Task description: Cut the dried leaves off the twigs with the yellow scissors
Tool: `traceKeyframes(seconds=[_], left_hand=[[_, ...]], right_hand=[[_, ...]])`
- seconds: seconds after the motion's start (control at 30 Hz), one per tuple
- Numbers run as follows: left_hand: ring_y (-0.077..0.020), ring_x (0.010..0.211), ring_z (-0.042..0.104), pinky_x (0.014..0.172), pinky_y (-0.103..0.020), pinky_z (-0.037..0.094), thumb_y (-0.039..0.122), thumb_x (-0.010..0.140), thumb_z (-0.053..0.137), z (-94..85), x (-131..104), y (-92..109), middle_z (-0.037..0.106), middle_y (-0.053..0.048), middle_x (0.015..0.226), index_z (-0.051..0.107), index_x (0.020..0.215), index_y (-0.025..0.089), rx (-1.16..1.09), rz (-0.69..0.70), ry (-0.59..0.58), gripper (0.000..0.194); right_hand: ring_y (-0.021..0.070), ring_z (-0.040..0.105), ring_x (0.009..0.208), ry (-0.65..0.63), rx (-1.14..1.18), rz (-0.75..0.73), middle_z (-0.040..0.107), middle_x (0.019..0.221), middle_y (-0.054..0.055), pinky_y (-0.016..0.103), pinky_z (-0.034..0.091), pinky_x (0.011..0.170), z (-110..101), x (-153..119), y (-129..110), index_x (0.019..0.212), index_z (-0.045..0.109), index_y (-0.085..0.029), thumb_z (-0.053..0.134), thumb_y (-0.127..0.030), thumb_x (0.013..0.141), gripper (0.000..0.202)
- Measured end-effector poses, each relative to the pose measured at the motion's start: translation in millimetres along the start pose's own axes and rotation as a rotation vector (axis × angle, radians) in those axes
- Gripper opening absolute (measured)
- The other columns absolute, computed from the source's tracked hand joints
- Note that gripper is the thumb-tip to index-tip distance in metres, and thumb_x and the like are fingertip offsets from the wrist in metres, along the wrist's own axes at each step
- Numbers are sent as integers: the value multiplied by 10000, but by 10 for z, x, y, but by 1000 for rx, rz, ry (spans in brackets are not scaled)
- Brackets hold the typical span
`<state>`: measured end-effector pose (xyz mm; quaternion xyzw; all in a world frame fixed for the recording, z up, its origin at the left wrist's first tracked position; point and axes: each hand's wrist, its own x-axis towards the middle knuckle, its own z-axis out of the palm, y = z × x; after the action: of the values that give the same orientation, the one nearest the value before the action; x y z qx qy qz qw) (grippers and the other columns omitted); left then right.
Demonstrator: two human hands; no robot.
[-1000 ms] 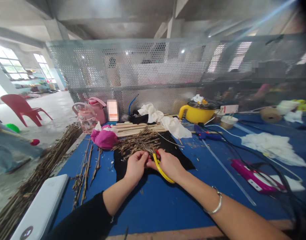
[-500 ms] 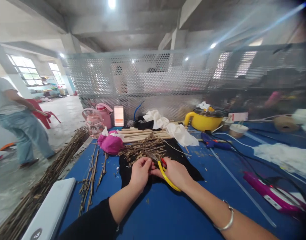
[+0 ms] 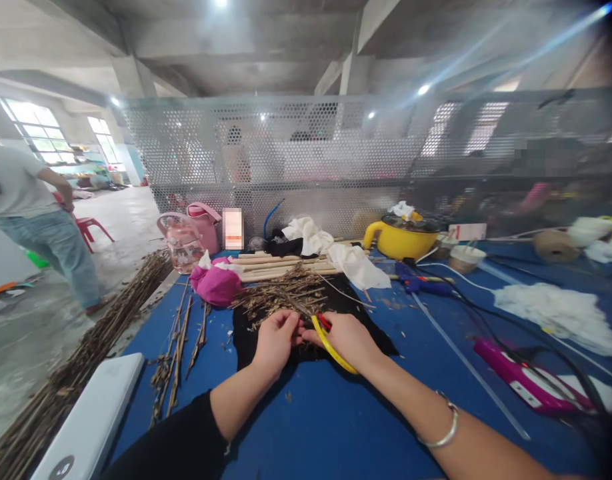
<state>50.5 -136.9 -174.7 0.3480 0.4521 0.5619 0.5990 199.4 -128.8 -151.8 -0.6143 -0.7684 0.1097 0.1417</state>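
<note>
My right hand (image 3: 343,337) is closed round scissors with yellow and red handles (image 3: 331,347), their blades pointing up and left over a heap of short brown twigs (image 3: 286,291). Close beside it, my left hand (image 3: 276,339) has its thumb and fingers pinched together; what lies between them is too small to name. The fingertips of both hands nearly meet at the front of the heap. Beneath the twigs is a black cloth (image 3: 246,340) on the blue table (image 3: 306,420).
Wooden sticks (image 3: 266,269), a magenta bundle (image 3: 216,283) and white cloth (image 3: 359,265) lie behind the heap. A yellow pot (image 3: 406,239), glue gun (image 3: 426,283) and magenta power strip (image 3: 531,383) are right. Left are long stalks (image 3: 101,327), a white device (image 3: 89,420) and a person (image 3: 46,227).
The view has shifted slightly, so most table items appear a little further left. My hands stay close together with the scissors. The person at the left has changed stance.
</note>
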Motion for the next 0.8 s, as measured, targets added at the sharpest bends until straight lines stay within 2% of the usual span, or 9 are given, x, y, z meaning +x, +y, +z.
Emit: traceKeyframes(seconds=[0.2,0.33,0.43,0.6,0.8], left_hand=[[-67,503,537,475,-174,451,400,596,702,-2,-23,21,592,7,610,585,714,127,25,-5,17,320],[-70,510,537,479,-180,452,408,605,693,-3,-24,23,590,8,618,581,719,132,12,15,21,319],[-73,520,538,481,-180,445,413,605,691,2,-31,29,586,12,617,579,717,135,-10,47,13,320],[-91,561,555,524,-196,455,381,603,694,16,-48,31,599,-2,642,589,719,130,-13,65,-26,296],[-102,582,558,562,-209,453,349,642,658,34,-72,43,610,-15,653,604,731,125,30,87,-72,247]], right_hand=[[193,618,655,-25,20,7,660,720,59,237,322,511,10,-5,19,697,600,-213,469,-690,692,494],[221,620,711,38,-5,38,651,775,65,249,329,538,-6,-19,4,803,555,-200,502,-686,670,507],[221,609,781,63,54,-26,630,860,86,255,359,595,-8,-32,-1,905,515,-177,531,-656,676,531],[209,580,797,64,102,-147,592,858,78,264,380,649,26,-65,-18,891,499,-171,568,-623,670,508],[202,572,800,71,110,-163,581,869,78,268,382,666,34,-84,-45,899,498,-164,594,-602,663,506]])
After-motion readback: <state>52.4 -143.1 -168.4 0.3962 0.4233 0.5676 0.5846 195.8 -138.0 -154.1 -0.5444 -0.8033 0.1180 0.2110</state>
